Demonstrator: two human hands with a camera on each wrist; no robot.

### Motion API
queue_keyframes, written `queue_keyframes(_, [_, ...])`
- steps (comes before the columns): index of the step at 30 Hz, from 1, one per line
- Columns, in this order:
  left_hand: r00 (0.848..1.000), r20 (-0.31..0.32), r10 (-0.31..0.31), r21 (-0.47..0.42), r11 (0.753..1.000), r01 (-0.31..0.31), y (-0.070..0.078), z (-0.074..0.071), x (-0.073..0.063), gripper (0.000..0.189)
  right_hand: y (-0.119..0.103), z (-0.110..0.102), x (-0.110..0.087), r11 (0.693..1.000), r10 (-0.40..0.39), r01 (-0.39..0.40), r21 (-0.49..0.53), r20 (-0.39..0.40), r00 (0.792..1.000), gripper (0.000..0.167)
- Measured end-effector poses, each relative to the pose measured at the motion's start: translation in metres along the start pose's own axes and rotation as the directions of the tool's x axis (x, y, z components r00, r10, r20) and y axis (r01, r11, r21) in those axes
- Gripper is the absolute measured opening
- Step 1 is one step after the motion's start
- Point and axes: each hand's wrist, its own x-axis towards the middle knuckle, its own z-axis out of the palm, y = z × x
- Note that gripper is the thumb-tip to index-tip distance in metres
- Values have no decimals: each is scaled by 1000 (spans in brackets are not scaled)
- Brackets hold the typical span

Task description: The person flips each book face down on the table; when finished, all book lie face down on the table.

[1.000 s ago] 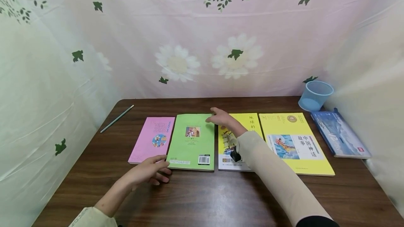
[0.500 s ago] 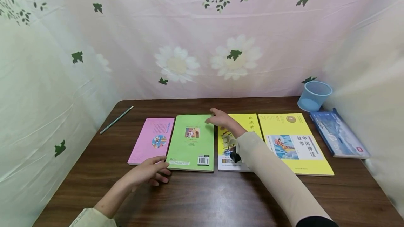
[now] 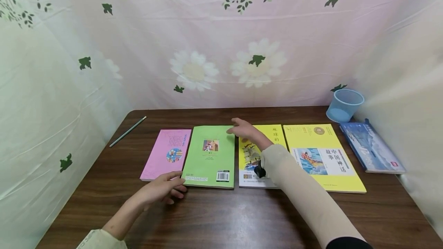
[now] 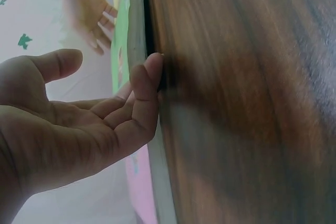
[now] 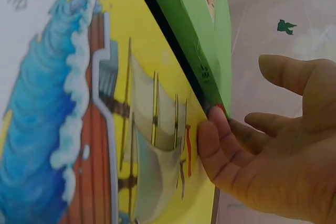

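Several books lie in a row on a brown wooden table [image 3: 221,222]. My left hand [image 3: 162,189] is at the near edges of the pink book [image 3: 159,160] and the green book [image 3: 207,164], its fingers loosely bent. In the left wrist view that hand [image 4: 89,124] touches the books' edge, with the thumb apart. My right hand [image 3: 246,130] reaches over the yellow ship-picture book [image 3: 256,181] to the green book's far right corner. The right wrist view has its fingertips [image 5: 218,121] at the gap between those two books, the thumb raised, gripping nothing.
A larger yellow book [image 3: 342,180] and a blue book [image 3: 373,147] lie to the right. Behind the blue one stands a light blue cup-shaped bin [image 3: 346,105]. A thin pencil-like stick [image 3: 128,131] lies at the far left. Printed cloth [image 3: 221,30] hangs round the table.
Almost nothing differs. The right hand has shifted very slightly to the right; the left hand and the books stay where they were.
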Motion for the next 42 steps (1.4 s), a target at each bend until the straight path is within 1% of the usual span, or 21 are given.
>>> queue_keyframes(5, [1000,-28,12,33,999,-11,3,-2,-1,58,7,-15,-5,999,-2,1,51,20,1000,77])
queue_keyframes(8, [1000,-19,16,58,998,-15,9,-1,-3,54,12,-24,-8,999,2,-2,46,12,1000,76])
queue_keyframes(14, [997,60,44,140,989,-52,24,9,-2,48,24,-43,-18,999,18,-18,33,6,1000,73])
queue_keyframes(17, [993,106,56,148,986,-71,31,17,2,47,30,-52,-24,999,33,-33,3,-6,999,73])
queue_keyframes(21, [985,149,86,137,985,-107,39,31,13,47,38,-63,-31,997,40,-41,-64,-9,999,73])
queue_keyframes(24, [975,191,112,87,988,-131,46,44,23,48,44,-70,-35,994,44,-45,-99,-11,999,75])
queue_keyframes(26, [964,238,115,9,993,-121,50,52,29,49,49,-75,-38,993,53,-55,-107,-21,998,76])
queue_keyframes(28, [950,292,105,-81,993,-85,54,60,35,50,53,-79,-41,993,62,-64,-98,-32,998,76])
queue_keyframes(30, [935,343,92,-164,986,-36,56,66,41,53,57,-84,-43,993,67,-70,-90,-39,997,77])
queue_keyframes(33, [918,390,70,-245,969,30,61,74,46,58,62,-89,-47,993,78,-82,-85,-47,996,77])
queue_keyframes(36, [911,409,53,-284,956,72,65,83,47,63,65,-93,-51,991,85,-90,-104,-45,995,77])
queue_keyframes(38, [908,416,47,-306,948,91,67,89,46,65,66,-96,-53,989,91,-96,-116,-45,995,77])
queue_keyframes(41, [910,411,45,-338,935,106,70,97,43,65,68,-99,-55,985,104,-110,-133,-53,993,78])
queue_keyframes(42, [914,403,44,-347,932,108,71,99,43,65,69,-100,-55,984,111,-118,-131,-59,992,78])
